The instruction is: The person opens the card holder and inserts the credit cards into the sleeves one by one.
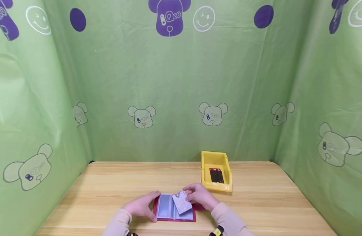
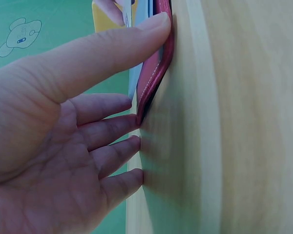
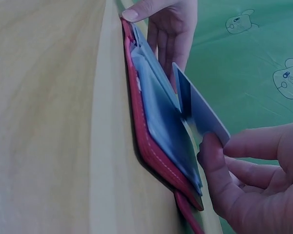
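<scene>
A red card holder (image 1: 159,218) is lying wide open on the table (image 1: 110,177), and its clear, bluish pockets are showing on both its left and right sides. I cannot tell if any cards are sitting inside those pockets. Behind the card holder and to its right, a yellow bin (image 1: 213,158) is standing. Inside the bin, a black card (image 1: 217,177) with a red end is lying, and I cannot tell if more are hiding under it.

The right hand (image 1: 202,196) is making a closed grip, with its thumb and fingers pinching a white card (image 1: 182,204) by one end. The white card is tilting over the right side of the card holder, and I cannot tell if it is touching a pocket. The left hand (image 1: 142,205) is keeping a loose, wide-apart grip at the left edge of the card holder, and its thumb is resting on that edge.

So one card holder, one bin, two hands and two cards are showing. Behind the card holder, a green cloth (image 1: 181,78) with bear pictures is hanging.
</scene>
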Available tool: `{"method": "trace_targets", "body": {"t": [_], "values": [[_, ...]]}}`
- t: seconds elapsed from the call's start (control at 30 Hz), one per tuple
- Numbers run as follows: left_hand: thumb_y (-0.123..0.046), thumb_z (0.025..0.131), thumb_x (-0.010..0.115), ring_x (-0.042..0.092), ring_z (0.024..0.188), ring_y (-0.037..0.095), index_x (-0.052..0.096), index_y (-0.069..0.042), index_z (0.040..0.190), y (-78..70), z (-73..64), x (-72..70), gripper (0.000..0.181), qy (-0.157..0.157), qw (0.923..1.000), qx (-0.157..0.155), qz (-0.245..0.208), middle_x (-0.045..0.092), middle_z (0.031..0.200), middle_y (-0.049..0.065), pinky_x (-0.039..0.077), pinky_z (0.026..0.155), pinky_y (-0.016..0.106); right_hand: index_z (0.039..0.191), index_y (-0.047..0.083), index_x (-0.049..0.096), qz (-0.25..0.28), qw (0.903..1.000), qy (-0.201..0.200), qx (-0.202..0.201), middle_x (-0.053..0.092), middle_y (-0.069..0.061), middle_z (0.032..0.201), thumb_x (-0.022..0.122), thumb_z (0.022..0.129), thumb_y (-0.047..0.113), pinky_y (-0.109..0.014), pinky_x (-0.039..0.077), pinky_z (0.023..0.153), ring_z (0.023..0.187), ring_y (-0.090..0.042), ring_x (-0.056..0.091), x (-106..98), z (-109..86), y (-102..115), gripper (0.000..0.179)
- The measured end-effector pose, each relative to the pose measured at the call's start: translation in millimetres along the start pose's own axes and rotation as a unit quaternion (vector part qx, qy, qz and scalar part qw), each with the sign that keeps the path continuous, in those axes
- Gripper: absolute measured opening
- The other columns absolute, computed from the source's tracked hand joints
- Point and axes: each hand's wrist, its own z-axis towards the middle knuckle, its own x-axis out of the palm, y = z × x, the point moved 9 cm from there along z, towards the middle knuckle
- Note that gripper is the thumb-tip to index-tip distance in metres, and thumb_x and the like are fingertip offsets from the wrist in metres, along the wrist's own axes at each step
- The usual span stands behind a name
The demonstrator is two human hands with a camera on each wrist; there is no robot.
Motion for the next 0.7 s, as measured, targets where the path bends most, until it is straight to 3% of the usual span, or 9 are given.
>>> {"method": "trace_targets", "body": {"t": [0.3, 0.7], "values": [[-0.013, 0.062, 0.086, 0.036, 0.139, 0.047, 0.037, 0.003, 0.146, 0.2, 0.6, 0.3, 0.098, 0.002, 1.0000, -0.001, 0.001, 0.037, 0.152, 0.027, 0.029, 0.115, 0.064, 0.122, -0.014, 0.057, -0.015, 0.9997, -0.016, -0.005, 0.063, -0.011, 0.085, 0.064, 0.075, -0.010, -0.026, 0.058, 0.062, 0.068, -0.013, 0.058, 6.4, 0.4, 3.2, 0.048], [-0.014, 0.062, 0.086, 0.035, 0.140, 0.046, 0.037, 0.003, 0.146, 1.0, 0.5, 0.7, 0.098, 0.002, 1.0000, -0.004, 0.005, 0.037, 0.152, 0.026, 0.029, 0.115, 0.063, 0.113, -0.011, 0.055, 0.003, 0.9995, -0.028, -0.016, 0.055, -0.003, 0.077, 0.066, 0.072, -0.011, -0.024, 0.056, 0.052, 0.060, -0.012, 0.055, 19.2, 4.0, 2.3, 0.043]]}}
